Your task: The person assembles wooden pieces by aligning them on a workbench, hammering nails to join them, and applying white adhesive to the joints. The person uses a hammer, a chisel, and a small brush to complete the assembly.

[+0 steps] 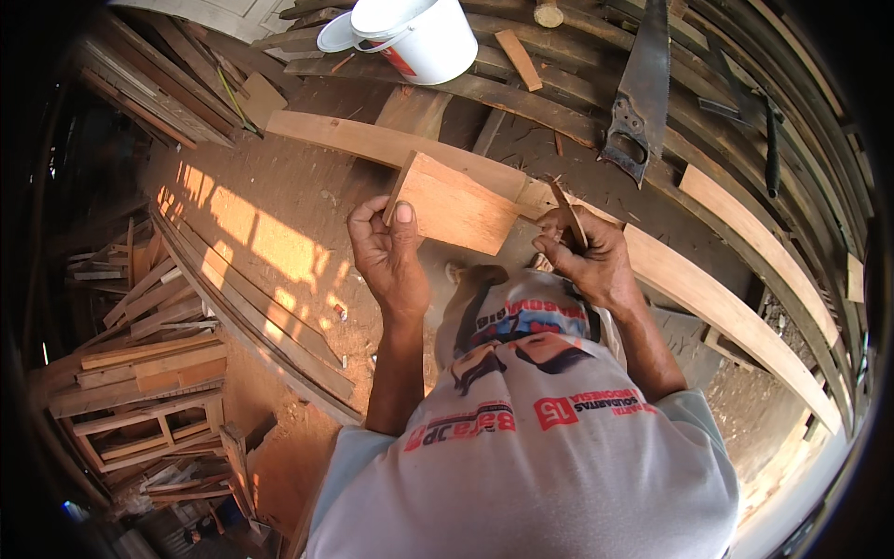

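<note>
My left hand (393, 259) grips a short wooden board (458, 205) by its left end, thumb on its face. The board is held tilted up above a long pale plank (340, 130). My right hand (589, 256) is closed near the board's right edge, fingers pinched around a thin wooden strip (570, 214) that points up and away. Whether the fingertips also touch the board, I cannot tell. Beyond the right hand, a handsaw (641, 98) lies across wooden slats, its handle toward me.
A white bucket (433, 45) with its lid beside it stands on the slats at the far side. A small wood offcut (519, 61) lies near it. Scrap wood (154, 368) is piled at the left. A dark bar-like tool (773, 149) rests at the far right.
</note>
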Tool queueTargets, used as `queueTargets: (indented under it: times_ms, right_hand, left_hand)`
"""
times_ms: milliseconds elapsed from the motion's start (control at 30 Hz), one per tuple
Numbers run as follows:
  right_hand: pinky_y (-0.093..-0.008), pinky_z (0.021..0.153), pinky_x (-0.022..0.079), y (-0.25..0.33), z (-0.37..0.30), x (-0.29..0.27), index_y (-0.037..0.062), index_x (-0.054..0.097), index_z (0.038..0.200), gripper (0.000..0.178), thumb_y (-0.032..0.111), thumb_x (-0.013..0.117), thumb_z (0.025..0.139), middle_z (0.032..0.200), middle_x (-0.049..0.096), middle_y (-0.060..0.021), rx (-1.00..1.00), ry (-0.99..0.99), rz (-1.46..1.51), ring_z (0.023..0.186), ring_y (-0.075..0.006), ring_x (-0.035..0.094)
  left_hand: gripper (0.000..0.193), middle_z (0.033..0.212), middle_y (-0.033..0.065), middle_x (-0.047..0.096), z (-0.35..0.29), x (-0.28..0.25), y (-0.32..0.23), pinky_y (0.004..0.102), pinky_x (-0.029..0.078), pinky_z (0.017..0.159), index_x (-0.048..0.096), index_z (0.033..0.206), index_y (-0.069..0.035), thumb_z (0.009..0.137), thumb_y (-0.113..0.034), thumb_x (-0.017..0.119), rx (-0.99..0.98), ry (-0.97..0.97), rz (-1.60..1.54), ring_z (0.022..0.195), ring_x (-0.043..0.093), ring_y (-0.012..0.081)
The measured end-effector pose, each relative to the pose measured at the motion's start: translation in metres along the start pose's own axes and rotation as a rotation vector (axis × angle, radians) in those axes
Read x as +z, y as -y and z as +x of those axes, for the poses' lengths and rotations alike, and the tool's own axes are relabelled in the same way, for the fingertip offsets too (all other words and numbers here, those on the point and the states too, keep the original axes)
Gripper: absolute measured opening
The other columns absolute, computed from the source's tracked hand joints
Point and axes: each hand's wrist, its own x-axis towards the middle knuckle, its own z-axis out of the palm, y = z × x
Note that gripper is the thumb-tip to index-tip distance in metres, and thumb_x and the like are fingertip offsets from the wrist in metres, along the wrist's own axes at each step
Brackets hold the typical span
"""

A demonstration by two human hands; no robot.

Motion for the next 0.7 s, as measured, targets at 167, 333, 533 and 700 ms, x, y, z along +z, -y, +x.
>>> queueTargets:
  times_ms: [167,333,533,700]
  right_hand:
    - [-0.0223,0.053,0.044,0.019,0.004,-0.003,-0.0042,0.070,0.128,0.054,0.045,0.074,0.106,0.095,0.076,-0.0086,0.056,0.038,0.008,0.071,-0.0069,0.066]
    - [-0.0186,0.043,0.031,0.039,0.025,-0.026,-0.0052,0.067,0.133,0.080,0.070,0.060,0.105,0.095,0.076,-0.0112,0.136,0.023,0.197,0.053,-0.0056,0.054]
    - [-0.0198,0.050,0.040,0.035,0.029,-0.093,-0.0011,0.069,0.138,0.055,0.029,0.079,0.093,0.099,0.074,-0.0045,0.198,0.073,0.103,0.074,-0.0039,0.061]
    - [-0.0344,0.103,0.055,0.010,0.047,-0.138,-0.0027,0.071,0.140,0.054,0.013,0.067,0.089,0.121,0.078,-0.0131,0.182,0.042,0.091,0.108,-0.0191,0.071]
  left_hand:
    - [0.035,0.115,0.0110,0.067,-0.008,0.013,-0.010,0.0289,0.055,0.084,0.051,0.133,-0.002,0.107,-0.011,0.072,0.275,0.089,0.075,0.104,0.064,0.0138]
    - [0.048,0.124,0.0207,0.065,-0.024,0.052,-0.006,0.0471,0.062,0.093,0.063,0.125,-0.008,0.084,0.001,0.088,0.746,0.496,0.267,0.110,0.071,0.0386]
    - [0.055,0.133,0.0153,0.067,-0.040,0.083,0.027,0.0496,0.059,0.104,0.065,0.124,-0.011,0.079,-0.009,0.096,0.709,0.705,0.262,0.129,0.065,0.0400]
    - [0.080,0.144,0.0185,0.062,-0.023,0.058,0.032,0.0533,0.051,0.115,0.059,0.146,-0.005,0.076,-0.014,0.098,0.556,0.646,0.469,0.139,0.057,0.0425]
